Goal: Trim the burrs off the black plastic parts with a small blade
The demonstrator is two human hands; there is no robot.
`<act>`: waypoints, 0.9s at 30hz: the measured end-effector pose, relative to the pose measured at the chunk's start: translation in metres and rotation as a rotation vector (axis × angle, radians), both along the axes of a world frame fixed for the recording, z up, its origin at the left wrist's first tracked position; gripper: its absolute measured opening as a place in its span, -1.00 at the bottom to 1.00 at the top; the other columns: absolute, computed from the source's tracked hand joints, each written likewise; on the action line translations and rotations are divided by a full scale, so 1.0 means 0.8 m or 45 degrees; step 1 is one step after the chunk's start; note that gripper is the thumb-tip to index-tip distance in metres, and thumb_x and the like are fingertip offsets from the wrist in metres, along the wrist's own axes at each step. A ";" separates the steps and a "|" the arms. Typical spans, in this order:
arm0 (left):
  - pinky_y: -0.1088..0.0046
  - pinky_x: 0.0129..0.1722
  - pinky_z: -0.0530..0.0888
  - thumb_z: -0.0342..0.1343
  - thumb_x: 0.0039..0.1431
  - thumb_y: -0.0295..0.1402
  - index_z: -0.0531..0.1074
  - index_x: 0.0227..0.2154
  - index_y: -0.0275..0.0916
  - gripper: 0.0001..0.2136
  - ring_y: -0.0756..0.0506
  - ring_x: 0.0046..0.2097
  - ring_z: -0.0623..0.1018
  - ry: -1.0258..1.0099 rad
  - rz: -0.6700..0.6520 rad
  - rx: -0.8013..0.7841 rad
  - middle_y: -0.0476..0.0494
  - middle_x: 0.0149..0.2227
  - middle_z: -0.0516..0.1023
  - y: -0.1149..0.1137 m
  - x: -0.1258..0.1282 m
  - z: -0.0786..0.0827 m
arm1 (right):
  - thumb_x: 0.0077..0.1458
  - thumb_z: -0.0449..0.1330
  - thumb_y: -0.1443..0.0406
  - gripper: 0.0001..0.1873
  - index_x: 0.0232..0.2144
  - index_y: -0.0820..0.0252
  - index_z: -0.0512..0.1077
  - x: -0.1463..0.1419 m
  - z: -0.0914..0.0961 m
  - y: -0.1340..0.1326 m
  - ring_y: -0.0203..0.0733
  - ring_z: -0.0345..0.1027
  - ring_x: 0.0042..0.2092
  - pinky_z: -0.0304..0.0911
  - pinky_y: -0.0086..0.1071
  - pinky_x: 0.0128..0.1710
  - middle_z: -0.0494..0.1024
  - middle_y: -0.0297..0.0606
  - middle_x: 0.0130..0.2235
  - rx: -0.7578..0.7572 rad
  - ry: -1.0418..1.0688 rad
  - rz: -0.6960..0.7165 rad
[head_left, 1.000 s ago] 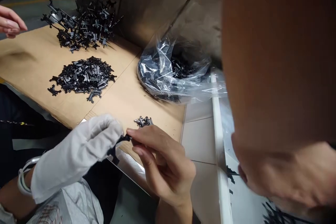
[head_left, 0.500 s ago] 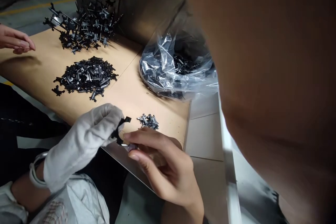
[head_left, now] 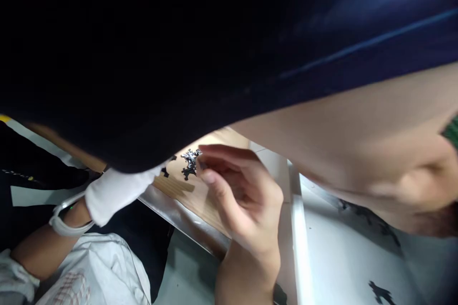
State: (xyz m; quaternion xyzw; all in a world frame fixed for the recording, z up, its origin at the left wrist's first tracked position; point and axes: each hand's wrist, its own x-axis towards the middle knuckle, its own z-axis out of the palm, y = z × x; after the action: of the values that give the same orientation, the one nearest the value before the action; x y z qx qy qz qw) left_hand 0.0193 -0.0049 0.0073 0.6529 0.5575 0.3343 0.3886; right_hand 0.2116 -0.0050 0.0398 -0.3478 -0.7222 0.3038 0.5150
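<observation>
My left hand [head_left: 121,194], in a white glove, is at the table's front edge with its fingers partly hidden behind a dark sleeve. Past its fingertips shows a black plastic part [head_left: 165,172], which it appears to grip. My bare right hand [head_left: 246,195] is to the right, thumb and forefinger pinched around a small tool [head_left: 202,165], mostly hidden by the fingers. Just beyond that pinch lies a small pile of black plastic parts [head_left: 189,163] on the tan tabletop [head_left: 211,209].
Another person's dark blue sleeve [head_left: 214,47] and bare arm [head_left: 343,128] stretch across the view, covering most of the table. A white ledge [head_left: 299,243] runs along the right. Beyond it a black part [head_left: 380,292] lies on a pale surface.
The other person's arm has swung across and now hides the larger piles and the plastic bag. My right hand has drawn away from the part at my left hand.
</observation>
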 end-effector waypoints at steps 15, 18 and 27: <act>0.19 -0.04 0.39 -0.14 0.41 -0.26 0.49 -0.14 -0.26 -0.69 -0.32 -0.03 0.56 0.986 0.082 0.296 -0.36 -0.08 0.58 0.076 -0.007 0.002 | 0.31 0.11 0.28 -0.78 -0.04 0.13 0.46 0.016 -0.025 0.049 -0.31 0.28 -0.44 0.24 -0.40 -0.41 0.51 -0.36 -0.36 -0.190 -0.354 -0.192; 0.13 -0.09 0.35 -0.03 0.34 -0.14 0.48 -0.05 -0.28 -0.65 -0.43 -0.02 0.52 1.215 0.237 0.363 -0.45 -0.05 0.56 0.103 -0.040 0.005 | 0.27 0.13 0.33 -0.78 -0.06 0.15 0.48 0.016 -0.031 0.056 -0.29 0.30 -0.43 0.25 -0.37 -0.36 0.54 -0.32 -0.34 -0.174 -0.356 -0.208; 0.12 -0.16 0.31 -0.14 0.31 -0.30 0.49 -0.33 -0.27 -0.70 -0.43 -0.13 0.54 1.316 0.284 0.426 -0.47 -0.19 0.58 0.130 -0.051 0.011 | 0.28 0.10 0.36 -0.79 -0.09 0.22 0.47 0.017 -0.036 0.064 -0.11 0.49 -0.27 0.33 -0.29 -0.22 0.60 -0.18 -0.29 -0.073 -0.405 -0.171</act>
State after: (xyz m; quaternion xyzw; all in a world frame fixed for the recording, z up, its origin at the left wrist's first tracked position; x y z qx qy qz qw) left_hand -0.0213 0.0987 0.0159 0.7220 0.6806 0.0934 -0.0823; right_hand 0.2251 0.0465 0.0113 -0.4535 -0.7607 0.2302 0.4034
